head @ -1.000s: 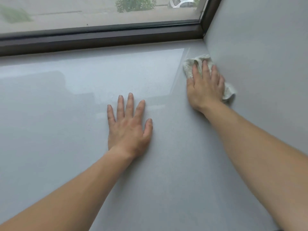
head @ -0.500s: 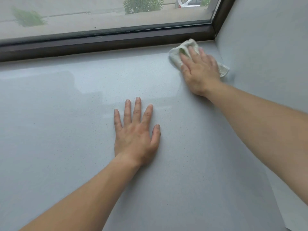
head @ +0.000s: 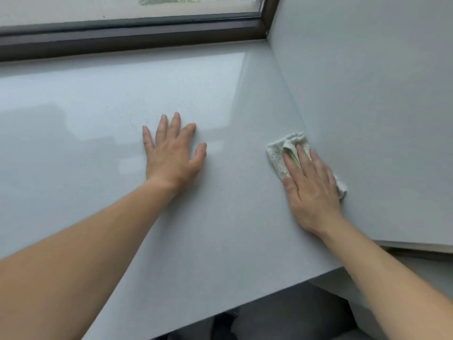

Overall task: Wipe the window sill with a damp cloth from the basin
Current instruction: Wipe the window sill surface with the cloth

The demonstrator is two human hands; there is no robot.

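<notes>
Broad, glossy window sill, long axis running 9 to 3 o'clock below the dark window frame at 12. Shut off on the 3 o'clock side by a plain side wall, the seam between the two slanting from the far corner at 12 down toward the near edge at 6.

Left grip spread flat on the sill near the middle, fingers straight and apart, holding nothing, only bracing. Right grip at 3 o'clock of it, also flat, fingers straight and close together, pressing down on the cloth rather than clenched round it.

Small crumpled pale cloth under those fingers, poking out at 11 o'clock of the knuckles and again at 3, tucked right against the wall seam.

No room to travel toward 3, then; open sill only toward 9 and 6. Probably best drawn along the seam toward 6, or swept toward 9, with the left grip squarely in that path and needing a lift first.
</notes>
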